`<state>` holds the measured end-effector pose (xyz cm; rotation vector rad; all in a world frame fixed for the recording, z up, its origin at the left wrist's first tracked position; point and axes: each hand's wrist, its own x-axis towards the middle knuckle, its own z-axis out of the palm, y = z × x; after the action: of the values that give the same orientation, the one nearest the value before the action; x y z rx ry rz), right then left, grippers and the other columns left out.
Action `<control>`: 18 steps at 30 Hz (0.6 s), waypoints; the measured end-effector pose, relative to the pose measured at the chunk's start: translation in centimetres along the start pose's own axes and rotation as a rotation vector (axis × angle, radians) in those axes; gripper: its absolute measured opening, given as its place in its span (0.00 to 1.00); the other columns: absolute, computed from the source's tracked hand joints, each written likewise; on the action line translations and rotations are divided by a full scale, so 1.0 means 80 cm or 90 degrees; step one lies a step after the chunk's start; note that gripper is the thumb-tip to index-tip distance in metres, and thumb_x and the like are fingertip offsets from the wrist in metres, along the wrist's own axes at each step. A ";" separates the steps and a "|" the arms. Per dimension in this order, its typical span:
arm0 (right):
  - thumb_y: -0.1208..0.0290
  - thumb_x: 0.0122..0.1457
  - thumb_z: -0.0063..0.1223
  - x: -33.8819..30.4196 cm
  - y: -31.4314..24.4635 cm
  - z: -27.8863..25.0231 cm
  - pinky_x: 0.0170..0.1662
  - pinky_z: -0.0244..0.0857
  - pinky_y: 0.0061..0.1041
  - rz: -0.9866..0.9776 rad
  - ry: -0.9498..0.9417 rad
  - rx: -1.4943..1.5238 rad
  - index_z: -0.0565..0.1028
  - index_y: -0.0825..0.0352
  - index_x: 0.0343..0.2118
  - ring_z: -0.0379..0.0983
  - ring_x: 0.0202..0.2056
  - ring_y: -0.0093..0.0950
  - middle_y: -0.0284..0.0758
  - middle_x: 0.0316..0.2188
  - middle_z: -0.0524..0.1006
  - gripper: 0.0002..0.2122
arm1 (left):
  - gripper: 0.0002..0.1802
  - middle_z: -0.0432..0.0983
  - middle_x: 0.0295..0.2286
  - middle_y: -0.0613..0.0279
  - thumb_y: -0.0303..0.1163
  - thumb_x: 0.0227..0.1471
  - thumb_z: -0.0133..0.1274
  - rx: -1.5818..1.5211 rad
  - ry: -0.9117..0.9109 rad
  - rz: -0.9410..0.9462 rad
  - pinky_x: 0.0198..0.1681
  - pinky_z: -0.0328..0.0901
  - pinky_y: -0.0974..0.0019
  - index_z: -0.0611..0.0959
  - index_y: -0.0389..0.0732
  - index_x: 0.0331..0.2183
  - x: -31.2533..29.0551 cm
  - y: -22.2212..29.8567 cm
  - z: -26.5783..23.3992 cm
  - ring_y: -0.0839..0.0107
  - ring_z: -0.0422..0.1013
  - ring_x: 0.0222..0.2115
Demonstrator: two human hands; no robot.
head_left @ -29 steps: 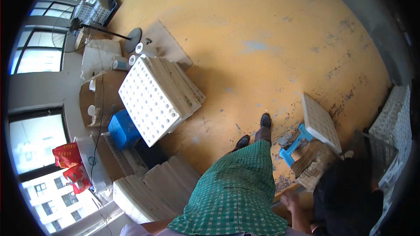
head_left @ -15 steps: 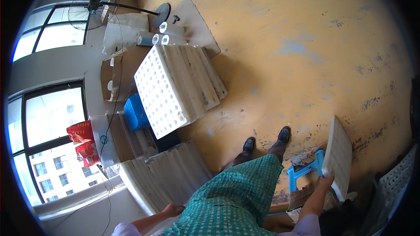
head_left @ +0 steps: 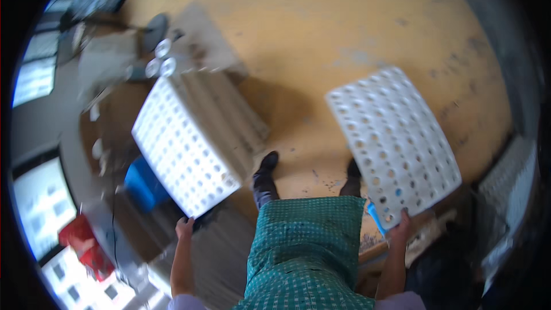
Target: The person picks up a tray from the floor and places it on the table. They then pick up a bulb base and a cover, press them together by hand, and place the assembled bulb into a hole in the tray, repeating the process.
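Note:
My right hand [head_left: 400, 228] grips the near corner of a white tray [head_left: 396, 146], a thin panel with rows of round holes, tilted so its face shows. My left hand [head_left: 185, 227] is at the near corner of a stack of similar white trays [head_left: 183, 149]; the blur hides whether its fingers touch or grip that corner. The stack's holed top faces up and its layered side is turned to the right. Below the held tray, part of a blue stool [head_left: 376, 218] shows.
A blue bin [head_left: 148, 183] stands left of the stack, with a red bag [head_left: 86, 247] by the window. White rolls [head_left: 163, 57] and a fan base [head_left: 155, 31] are beyond it. More pale stacked sheets [head_left: 221, 252] lie near my left arm. A dark shape [head_left: 442, 270] is at the lower right.
My right hand has turned the tray from edge-on to showing its holed face. My left hand has moved from beside the apron up to the stack's corner. The view has shifted.

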<state>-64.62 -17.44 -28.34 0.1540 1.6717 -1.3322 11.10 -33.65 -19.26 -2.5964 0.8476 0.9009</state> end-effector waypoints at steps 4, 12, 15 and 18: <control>0.77 0.51 0.51 -0.091 0.059 0.104 0.54 0.61 0.39 -0.014 0.028 0.193 0.61 0.67 0.55 0.66 0.51 0.36 0.36 0.51 0.69 0.26 | 0.53 0.65 0.50 0.42 0.35 0.39 0.67 -0.315 0.051 -0.088 0.51 0.62 0.57 0.52 0.21 0.56 0.169 -0.154 -0.035 0.57 0.67 0.46; 0.78 0.51 0.50 -0.356 0.090 0.177 0.53 0.63 0.43 0.033 0.149 0.250 0.60 0.65 0.56 0.67 0.50 0.39 0.39 0.50 0.69 0.27 | 0.32 0.69 0.46 0.59 0.35 0.47 0.61 -0.457 -0.351 -0.015 0.49 0.57 0.42 0.68 0.39 0.52 0.200 -0.111 -0.013 0.58 0.65 0.47; 0.77 0.49 0.54 -0.412 0.101 0.210 0.48 0.68 0.42 0.024 0.154 0.255 0.61 0.65 0.55 0.71 0.46 0.40 0.40 0.47 0.72 0.27 | 0.27 0.70 0.44 0.57 0.19 0.46 0.55 -0.459 -0.372 0.120 0.44 0.67 0.56 0.69 0.36 0.50 0.198 -0.116 -0.014 0.61 0.69 0.43; 0.77 0.48 0.56 -0.457 0.115 0.217 0.47 0.69 0.40 -0.052 0.203 0.267 0.64 0.64 0.54 0.72 0.45 0.36 0.38 0.44 0.73 0.27 | 0.26 0.70 0.45 0.56 0.17 0.45 0.53 -0.475 -0.451 0.236 0.46 0.65 0.58 0.71 0.35 0.49 0.221 -0.090 -0.003 0.61 0.69 0.43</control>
<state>-29.31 -11.89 -7.23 0.5740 1.6456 -1.7830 26.84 -35.85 -29.89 -2.2997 0.8867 2.4347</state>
